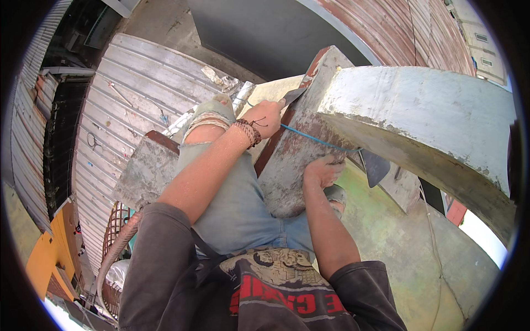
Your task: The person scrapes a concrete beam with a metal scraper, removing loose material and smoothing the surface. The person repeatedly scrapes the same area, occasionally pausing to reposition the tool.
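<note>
My left hand (265,118) is closed around a scraper, its handle mostly hidden in my fist. The flat dark blade (295,96) lies against the reddish-brown painted edge of a weathered concrete beam (296,159). Lower down, my right hand (325,171) rests at the beam's right side, fingers curled and slightly blurred; whether they grip the edge is unclear. A blue cord (314,138) runs from beneath my left hand across the beam. The beam's near end sits between my legs, in torn jeans (225,198).
A curved white-painted concrete band (418,99) joins the beam at right. Below left is a corrugated metal roof (120,95) with scattered debris. Another concrete block (147,169) stands beside my left leg, near a wicker chair (112,231). A pale cable (432,231) crosses the greenish surface at right.
</note>
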Demonstrator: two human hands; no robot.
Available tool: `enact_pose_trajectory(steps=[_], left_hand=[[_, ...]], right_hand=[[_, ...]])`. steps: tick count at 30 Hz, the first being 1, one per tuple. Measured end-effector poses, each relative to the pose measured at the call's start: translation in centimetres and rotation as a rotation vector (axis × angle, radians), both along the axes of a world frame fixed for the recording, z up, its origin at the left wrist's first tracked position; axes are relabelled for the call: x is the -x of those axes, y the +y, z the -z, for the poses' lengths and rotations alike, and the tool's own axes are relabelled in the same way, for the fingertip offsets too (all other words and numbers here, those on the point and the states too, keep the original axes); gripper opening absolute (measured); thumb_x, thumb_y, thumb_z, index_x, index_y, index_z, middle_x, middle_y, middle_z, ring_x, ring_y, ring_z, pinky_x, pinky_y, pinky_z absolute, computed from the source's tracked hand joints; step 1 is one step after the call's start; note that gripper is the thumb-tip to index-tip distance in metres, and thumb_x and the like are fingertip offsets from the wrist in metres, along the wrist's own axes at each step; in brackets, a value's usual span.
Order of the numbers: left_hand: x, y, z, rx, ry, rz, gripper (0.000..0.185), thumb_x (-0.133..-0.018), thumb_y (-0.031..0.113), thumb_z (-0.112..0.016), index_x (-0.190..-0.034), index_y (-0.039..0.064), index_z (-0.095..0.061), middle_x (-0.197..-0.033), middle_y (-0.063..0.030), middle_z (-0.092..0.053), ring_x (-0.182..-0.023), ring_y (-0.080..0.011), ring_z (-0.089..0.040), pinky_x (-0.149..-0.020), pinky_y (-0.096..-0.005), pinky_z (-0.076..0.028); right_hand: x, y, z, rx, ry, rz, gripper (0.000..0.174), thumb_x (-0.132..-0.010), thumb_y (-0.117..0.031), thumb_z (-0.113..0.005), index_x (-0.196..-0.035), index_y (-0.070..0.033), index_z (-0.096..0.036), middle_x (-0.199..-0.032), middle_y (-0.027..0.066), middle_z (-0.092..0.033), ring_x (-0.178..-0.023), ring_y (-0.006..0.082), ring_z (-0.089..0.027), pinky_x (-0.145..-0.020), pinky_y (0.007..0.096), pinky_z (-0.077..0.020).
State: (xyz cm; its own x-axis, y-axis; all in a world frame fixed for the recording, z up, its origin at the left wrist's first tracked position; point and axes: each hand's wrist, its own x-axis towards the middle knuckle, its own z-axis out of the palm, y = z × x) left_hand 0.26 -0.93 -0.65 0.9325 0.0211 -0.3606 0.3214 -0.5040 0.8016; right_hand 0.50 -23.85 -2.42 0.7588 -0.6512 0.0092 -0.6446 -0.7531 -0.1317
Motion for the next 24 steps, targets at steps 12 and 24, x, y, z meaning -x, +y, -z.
enact_pose_trajectory(steps=[12, 24], left_hand=[[0.9, -0.7, 0.6, 0.077, -0.050, -0.025, 0.046, -0.084, 0.008, -0.042, -0.129, -0.002, -0.051, -0.088, -0.0298, -0.063, -0.087, -0.0415, -0.062, -0.082, -0.0458, -0.048], [1.7, -0.8, 0.4, 0.139, -0.016, -0.041, 0.048, -0.082, 0.009, -0.042, -0.128, 0.000, -0.053, -0.092, -0.0299, -0.063, -0.091, -0.0401, -0.063, -0.086, -0.0443, -0.048]], right_hand=[[-0.2, -0.1, -0.2, -0.026, 0.023, 0.015, 0.062, -0.094, -0.041, -0.037, -0.143, -0.003, -0.026, -0.142, 0.0213, -0.035, -0.128, 0.0355, -0.039, -0.104, 0.0477, -0.0297], [-0.2, -0.4, 0.1, -0.012, -0.017, 0.005, 0.059, -0.094, -0.038, -0.037, -0.141, -0.004, -0.028, -0.139, 0.0206, -0.037, -0.127, 0.0361, -0.038, -0.103, 0.0489, -0.0304]])
